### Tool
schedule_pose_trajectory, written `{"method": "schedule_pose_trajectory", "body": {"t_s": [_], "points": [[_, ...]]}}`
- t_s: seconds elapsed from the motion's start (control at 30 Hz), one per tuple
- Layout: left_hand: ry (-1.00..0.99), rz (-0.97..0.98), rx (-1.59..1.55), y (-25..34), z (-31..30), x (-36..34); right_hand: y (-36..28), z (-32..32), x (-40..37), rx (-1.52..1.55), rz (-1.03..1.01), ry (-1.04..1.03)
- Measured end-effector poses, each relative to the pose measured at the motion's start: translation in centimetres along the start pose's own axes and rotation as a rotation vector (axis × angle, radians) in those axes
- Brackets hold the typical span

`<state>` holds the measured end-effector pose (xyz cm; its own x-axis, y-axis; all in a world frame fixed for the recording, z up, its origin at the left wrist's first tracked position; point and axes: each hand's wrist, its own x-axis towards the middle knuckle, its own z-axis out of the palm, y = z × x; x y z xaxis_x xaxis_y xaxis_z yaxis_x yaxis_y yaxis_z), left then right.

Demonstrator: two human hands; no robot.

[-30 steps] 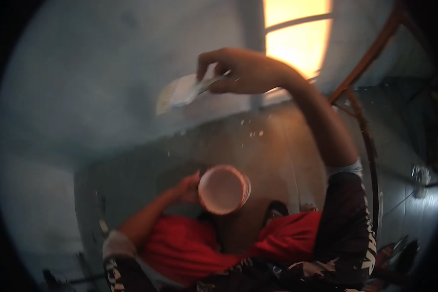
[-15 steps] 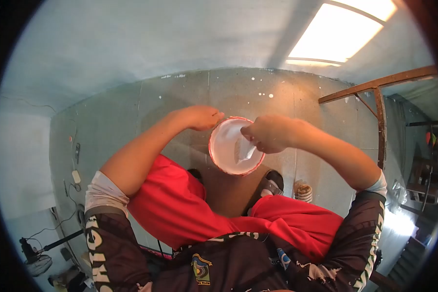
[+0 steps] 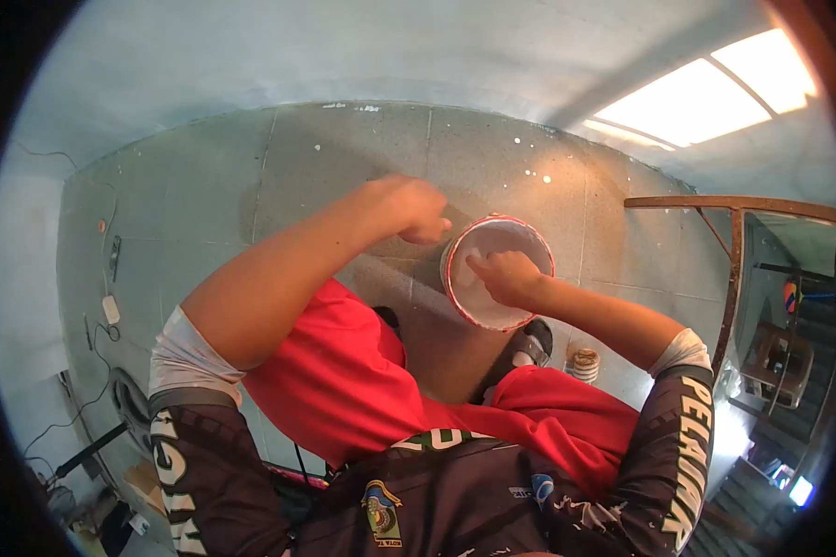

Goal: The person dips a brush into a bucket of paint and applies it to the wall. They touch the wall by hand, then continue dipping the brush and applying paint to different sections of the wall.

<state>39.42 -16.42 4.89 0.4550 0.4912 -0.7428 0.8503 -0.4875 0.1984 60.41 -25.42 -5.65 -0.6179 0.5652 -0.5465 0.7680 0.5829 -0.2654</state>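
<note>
A round bucket (image 3: 452, 283) with a red-edged rim stands on the floor in front of me, with white paint (image 3: 520, 243) inside. My right hand (image 3: 506, 277) reaches over the rim into it. Its fingers are closed around a white-coated flat object (image 3: 475, 256), mostly hidden by the hand and hard to separate from the paint. Just outside the bucket's upper left edge, my left hand (image 3: 416, 210) hangs with curled fingers. Whether anything is in that hand cannot be made out.
White paint drops (image 3: 546, 179) dot the grey tiled floor beside the pale wall (image 3: 344, 56). A brown frame (image 3: 732, 251) rises on the right. A striped container (image 3: 583, 365) stands near my foot (image 3: 529, 345). Cables (image 3: 102, 371) lie along the left side.
My view has shifted, and the bucket appears farther right. My right hand has gone lower into the bucket, hiding most of the white-coated object. My left hand has moved away from the rim.
</note>
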Motion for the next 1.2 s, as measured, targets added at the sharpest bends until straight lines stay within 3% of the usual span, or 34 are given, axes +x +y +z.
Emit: {"method": "schedule_pose_trajectory", "body": {"t_s": [0.13, 0.27, 0.33, 0.47, 0.53, 0.77, 1.2], "points": [[-0.037, -0.048, -0.004, -0.9, -0.2, -1.2, 0.6, -1.1, 0.1, 0.001, 0.048, -0.1], [-0.008, -0.059, -0.032, -1.2, -0.3, -1.9, 1.3, -0.8, 0.3, -0.012, -0.074, -0.007], [0.004, -0.058, -0.035, -1.2, -0.4, -1.7, 0.4, -2.6, 0.1, -0.043, 0.063, -0.181], [0.019, -0.049, -0.024, -0.8, -0.6, -1.6, 0.7, -5.8, -1.6, -0.032, 0.146, -0.27], [0.022, -0.031, -0.046, -0.6, -0.9, -1.6, 2.0, -7.7, -3.0, 0.057, 0.038, -0.231], [0.001, -0.036, -0.006, -0.5, -1.1, -0.8, 6.6, -11.9, -7.5, 0.679, 0.113, -0.362], [0.02, -0.046, -0.04, 0.0, -1.5, -1.4, 10.0, -8.8, -10.1, 1.02, 0.244, -0.293]]}}
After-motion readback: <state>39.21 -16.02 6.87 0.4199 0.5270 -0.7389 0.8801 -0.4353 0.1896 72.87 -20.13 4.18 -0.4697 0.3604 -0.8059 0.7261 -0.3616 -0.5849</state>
